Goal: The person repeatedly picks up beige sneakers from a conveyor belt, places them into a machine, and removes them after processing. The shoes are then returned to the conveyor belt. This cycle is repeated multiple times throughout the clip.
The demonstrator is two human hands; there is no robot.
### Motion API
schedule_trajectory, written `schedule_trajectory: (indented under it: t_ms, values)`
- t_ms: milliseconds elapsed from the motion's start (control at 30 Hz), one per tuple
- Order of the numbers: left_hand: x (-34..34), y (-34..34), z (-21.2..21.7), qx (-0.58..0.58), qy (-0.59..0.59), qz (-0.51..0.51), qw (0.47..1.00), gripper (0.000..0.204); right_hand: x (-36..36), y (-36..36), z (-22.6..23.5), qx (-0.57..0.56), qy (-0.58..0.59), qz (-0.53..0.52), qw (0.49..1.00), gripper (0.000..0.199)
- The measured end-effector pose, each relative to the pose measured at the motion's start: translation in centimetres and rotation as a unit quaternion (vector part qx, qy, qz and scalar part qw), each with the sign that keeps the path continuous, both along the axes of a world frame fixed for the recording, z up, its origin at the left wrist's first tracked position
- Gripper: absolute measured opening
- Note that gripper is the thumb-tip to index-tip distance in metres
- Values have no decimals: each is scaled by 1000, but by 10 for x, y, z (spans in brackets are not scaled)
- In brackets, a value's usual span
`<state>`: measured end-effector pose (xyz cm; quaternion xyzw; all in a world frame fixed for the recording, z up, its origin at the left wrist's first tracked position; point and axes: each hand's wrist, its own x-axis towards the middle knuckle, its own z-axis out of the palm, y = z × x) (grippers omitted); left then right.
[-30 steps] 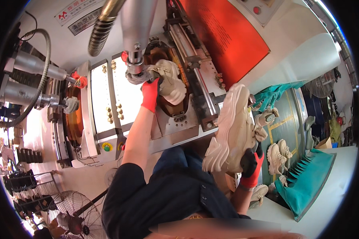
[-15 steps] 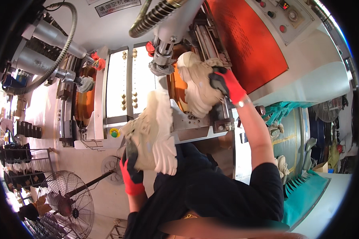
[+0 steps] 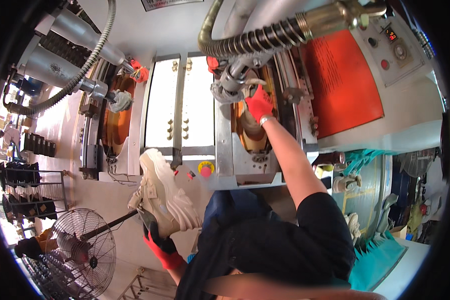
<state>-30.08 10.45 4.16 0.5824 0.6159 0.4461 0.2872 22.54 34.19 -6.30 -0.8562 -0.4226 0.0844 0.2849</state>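
Note:
In my left hand [image 3: 160, 247], gloved in red and black, is a beige sneaker [image 3: 157, 200] with a thick, wavy cream sole. The fingers wrap round its heel end, and it hangs in front of the machine, sole turned to the right. My right hand [image 3: 260, 106], in a red glove, reaches into the orange-lined cavity of the right press station. It is closed on a second beige sneaker [image 3: 252, 128] that lies in there; its fingertips are partly hidden. Right beside that hand is the cloth-wrapped press head [image 3: 227, 93].
A ribbed hose [image 3: 255, 45] crosses above the right station. To the left is another orange-lined station [image 3: 116, 117] with its own wrapped press head [image 3: 120, 101]. A push button on a yellow ring [image 3: 206, 169] sits on the front edge. A floor fan [image 3: 82, 240] stands lower left.
The right-hand sneaker has gone from above the machine's right side down into the right cavity. My left hand has drawn its sneaker left and away from the machine. The view has shifted.

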Motion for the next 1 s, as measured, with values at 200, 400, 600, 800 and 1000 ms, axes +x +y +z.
schedule_trajectory:
  t_ms: [200,400,600,800,1000]
  values:
    - [-1,24,11,9,10,-53,998,36,-25,-27,24,-25,-45,-48,998,78]
    - [17,49,62,-28,-120,-71,990,43,-236,-157,77,45,46,341,938,63]
    - [38,70,60,-14,-282,-173,943,66,-319,-195,-79,86,359,312,875,74]
    - [64,70,62,0,-169,-280,945,86,-240,-239,6,217,643,-7,734,53]
    - [148,52,82,39,-4,-524,851,100,-199,-328,107,456,516,-69,722,59]
